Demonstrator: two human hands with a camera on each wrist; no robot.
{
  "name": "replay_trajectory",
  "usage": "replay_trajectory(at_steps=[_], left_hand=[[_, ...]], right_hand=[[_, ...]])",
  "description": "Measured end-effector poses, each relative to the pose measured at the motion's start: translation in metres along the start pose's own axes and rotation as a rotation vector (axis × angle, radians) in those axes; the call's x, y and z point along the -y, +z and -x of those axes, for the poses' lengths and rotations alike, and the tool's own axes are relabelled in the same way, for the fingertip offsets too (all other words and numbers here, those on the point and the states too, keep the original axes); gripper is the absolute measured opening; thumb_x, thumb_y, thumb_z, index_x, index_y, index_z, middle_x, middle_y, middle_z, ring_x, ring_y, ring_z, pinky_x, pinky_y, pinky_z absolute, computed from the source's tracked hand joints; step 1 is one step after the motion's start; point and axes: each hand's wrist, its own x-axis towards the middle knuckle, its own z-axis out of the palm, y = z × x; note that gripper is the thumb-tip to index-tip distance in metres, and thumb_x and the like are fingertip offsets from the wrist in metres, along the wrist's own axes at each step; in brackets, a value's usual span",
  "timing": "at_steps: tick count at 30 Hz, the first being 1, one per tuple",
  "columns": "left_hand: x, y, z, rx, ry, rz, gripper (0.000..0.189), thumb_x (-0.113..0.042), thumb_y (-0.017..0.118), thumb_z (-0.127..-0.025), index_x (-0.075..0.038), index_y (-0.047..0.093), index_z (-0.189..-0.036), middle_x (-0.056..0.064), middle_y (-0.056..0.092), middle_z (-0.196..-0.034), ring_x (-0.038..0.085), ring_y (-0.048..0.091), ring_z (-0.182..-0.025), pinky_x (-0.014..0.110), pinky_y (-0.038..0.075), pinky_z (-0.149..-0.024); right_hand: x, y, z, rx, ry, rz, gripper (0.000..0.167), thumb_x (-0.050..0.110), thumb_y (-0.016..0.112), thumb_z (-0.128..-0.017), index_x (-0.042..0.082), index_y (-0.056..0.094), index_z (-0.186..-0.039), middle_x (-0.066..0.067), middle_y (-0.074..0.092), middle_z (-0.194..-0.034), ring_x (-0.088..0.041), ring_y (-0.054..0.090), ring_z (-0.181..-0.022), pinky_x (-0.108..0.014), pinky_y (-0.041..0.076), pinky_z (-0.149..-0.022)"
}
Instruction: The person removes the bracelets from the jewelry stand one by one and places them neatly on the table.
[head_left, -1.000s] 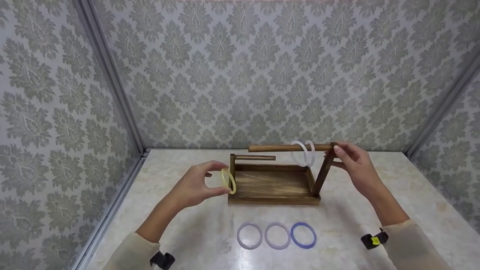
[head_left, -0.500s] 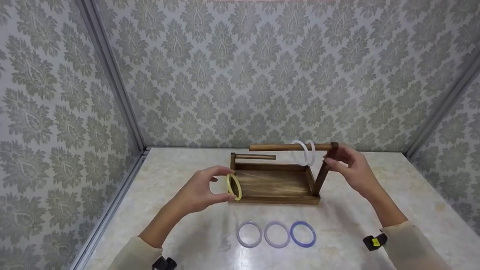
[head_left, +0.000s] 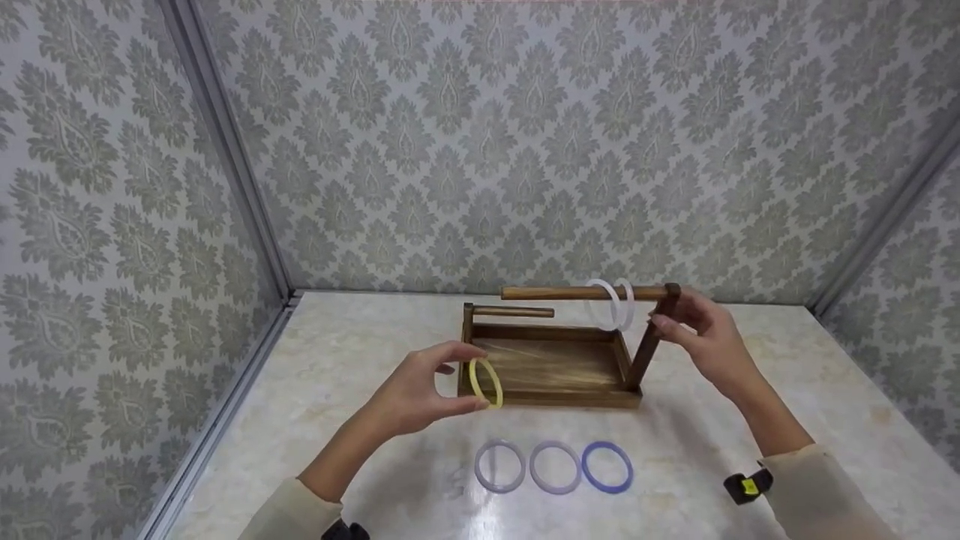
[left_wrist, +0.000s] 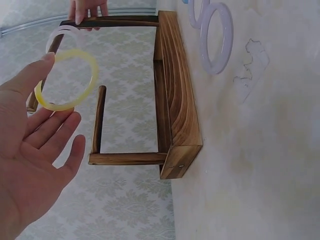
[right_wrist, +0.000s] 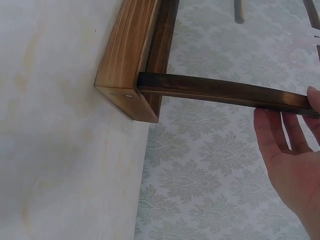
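Note:
My left hand (head_left: 420,390) pinches a yellow bangle (left_wrist: 95,75) between thumb and fingers, in front of the left end of a wooden bangle stand (head_left: 555,401). The bangle is held on edge, overlapping the stand's tray in the head view. My right hand (head_left: 709,341) grips the stand's tall right post (right_wrist: 210,92) near its top, thumb on one side and fingers on the other. Two whitish bangles (head_left: 625,304) hang on the upper bar (head_left: 540,293) close to that post. The shorter, lower bar (head_left: 517,312) at the left carries nothing.
On the marble-patterned table (head_left: 360,330), in front of the stand, a row of three bangles lies flat: a pale one (head_left: 478,466), a lilac one (head_left: 533,466) and a blue one (head_left: 630,469). Patterned wall panels (head_left: 480,150) close off the back and sides.
My left hand has carried the yellow bangle right and toward me, from beside the stand's left post to before the tray. My right hand has shifted its grip slightly down the tall post.

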Motion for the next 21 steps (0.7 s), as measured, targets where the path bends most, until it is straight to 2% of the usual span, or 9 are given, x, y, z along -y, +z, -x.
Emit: replay_trajectory(at_steps=[3,6,10,17,21], left_hand=[[0.002,0.007,0.002,0.003,0.009,0.039,0.059,-0.035,0.090,-0.088,-0.024,0.065,-0.140,-0.008,0.068,-0.137,0.019,0.062,-0.128,0.048,0.053,-0.106],[0.005,0.014,0.004,0.004,0.009,0.068,0.058,-0.035,0.091,-0.087,-0.025,0.066,-0.138,-0.010,0.068,-0.135,0.015,0.063,-0.124,0.044,0.053,-0.105],[0.009,0.025,0.012,0.013,-0.006,0.099,0.056,-0.034,0.090,-0.087,-0.026,0.066,-0.137,-0.006,0.070,-0.135,0.012,0.063,-0.122,0.043,0.054,-0.105],[0.019,0.043,0.030,0.068,-0.048,0.179,0.055,-0.037,0.088,-0.089,-0.022,0.067,-0.138,-0.007,0.069,-0.137,0.016,0.062,-0.126,0.047,0.054,-0.105],[0.024,0.057,0.043,0.106,-0.059,0.191,0.054,-0.035,0.089,-0.089,-0.021,0.068,-0.137,-0.006,0.070,-0.135,0.015,0.062,-0.126,0.050,0.054,-0.103]], right_hand=[[0.000,0.000,0.001,0.002,0.001,-0.006,0.039,0.014,0.071,-0.104,-0.002,0.060,-0.138,-0.028,0.065,-0.119,-0.024,0.069,-0.110,-0.037,0.063,-0.089],[-0.001,-0.001,0.002,0.003,0.004,-0.008,0.039,0.014,0.070,-0.105,0.000,0.060,-0.139,-0.028,0.064,-0.121,-0.024,0.068,-0.111,-0.037,0.063,-0.089],[-0.002,-0.001,0.002,0.004,0.003,-0.005,0.038,0.015,0.070,-0.105,0.000,0.061,-0.138,-0.027,0.064,-0.121,-0.023,0.068,-0.111,-0.037,0.063,-0.089],[-0.002,0.000,0.002,-0.003,-0.003,-0.003,0.038,0.014,0.070,-0.104,-0.001,0.061,-0.138,-0.020,0.068,-0.118,-0.024,0.069,-0.110,-0.037,0.063,-0.088],[-0.002,0.000,0.001,-0.003,0.000,-0.007,0.038,0.014,0.071,-0.104,0.000,0.061,-0.138,-0.025,0.066,-0.118,-0.023,0.069,-0.109,-0.036,0.063,-0.087]])
